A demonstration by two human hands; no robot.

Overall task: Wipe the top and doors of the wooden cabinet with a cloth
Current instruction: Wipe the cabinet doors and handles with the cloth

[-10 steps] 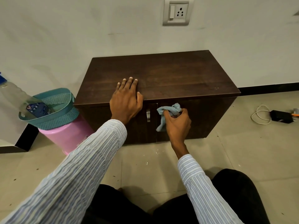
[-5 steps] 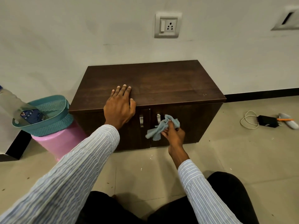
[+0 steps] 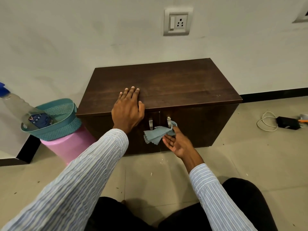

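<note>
Cloth [image 3: 155, 133] in right hand [image 3: 177, 142] overlaps door seam.

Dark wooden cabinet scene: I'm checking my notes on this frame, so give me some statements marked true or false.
1. The left hand rests flat on the dark wooden cabinet top. True.
2. The right hand holds a red sponge. False: it holds a light blue cloth.
3. The cloth is at the cabinet doors, by the right metal handle. True.
4. A cabinet door hangs open. False: both are closed.
5. The teal basket sits on the cabinet. False: it sits on a pink stool.
</note>
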